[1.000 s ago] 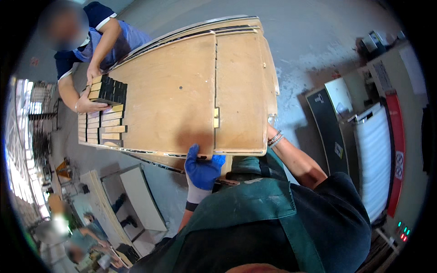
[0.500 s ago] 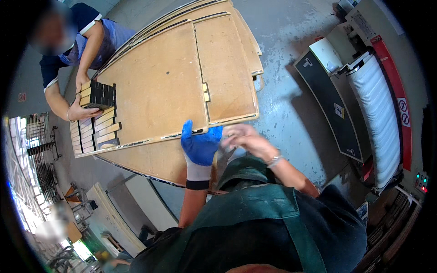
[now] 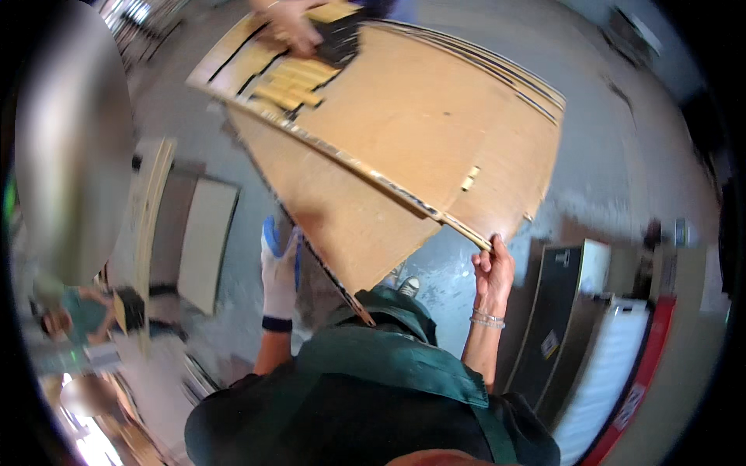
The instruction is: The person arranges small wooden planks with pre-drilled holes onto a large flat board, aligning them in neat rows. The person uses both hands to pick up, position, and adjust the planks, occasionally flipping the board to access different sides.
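My right hand (image 3: 494,268), bare with a bracelet at the wrist, pinches the near right corner of the top tan board (image 3: 404,116). My left hand (image 3: 280,260) wears a white glove with blue fingers. It is open, thumb and fingers apart, beside the dark edge of a lower tan board (image 3: 334,210) that sticks out toward me at an angle; whether it touches that edge I cannot tell. Two small pale pieces (image 3: 470,178) lie near the board's right end. At the far left of the board, short wooden strips (image 3: 291,81) with black ends lie in rows.
A co-worker's hand (image 3: 291,23) grips a dark-sided stack of strips (image 3: 338,39) at the board's far end. Pale panels (image 3: 208,245) lean at the left. On the right stands a machine with a dark side panel (image 3: 544,318) and a white roller (image 3: 602,380). Another person (image 3: 81,311) is at the left.
My left hand has let go of the top board's near edge and moved left and down. My right hand has moved right and taken the board's corner. The view has turned, and the boards appear rotated.
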Action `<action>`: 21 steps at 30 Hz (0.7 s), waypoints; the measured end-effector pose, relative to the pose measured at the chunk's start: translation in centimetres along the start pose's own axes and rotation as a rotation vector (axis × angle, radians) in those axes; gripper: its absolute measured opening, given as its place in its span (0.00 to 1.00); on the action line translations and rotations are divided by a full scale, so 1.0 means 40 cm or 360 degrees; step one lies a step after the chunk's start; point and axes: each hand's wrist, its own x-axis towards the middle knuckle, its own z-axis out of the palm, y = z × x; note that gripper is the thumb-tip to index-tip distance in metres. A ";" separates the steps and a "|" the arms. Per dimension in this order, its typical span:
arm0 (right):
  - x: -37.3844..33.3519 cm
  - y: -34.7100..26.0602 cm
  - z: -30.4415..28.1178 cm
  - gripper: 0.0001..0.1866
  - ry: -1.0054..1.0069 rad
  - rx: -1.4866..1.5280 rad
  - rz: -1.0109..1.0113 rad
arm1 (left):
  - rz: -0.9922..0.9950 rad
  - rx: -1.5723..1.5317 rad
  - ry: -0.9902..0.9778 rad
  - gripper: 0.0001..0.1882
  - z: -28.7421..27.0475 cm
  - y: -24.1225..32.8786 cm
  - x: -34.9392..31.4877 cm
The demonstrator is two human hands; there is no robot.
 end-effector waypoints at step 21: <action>0.201 -0.072 -0.069 0.11 0.0007 -0.0364 -0.0063 | -0.0808 -0.0449 0.0007 0.20 -0.780 -0.245 0.133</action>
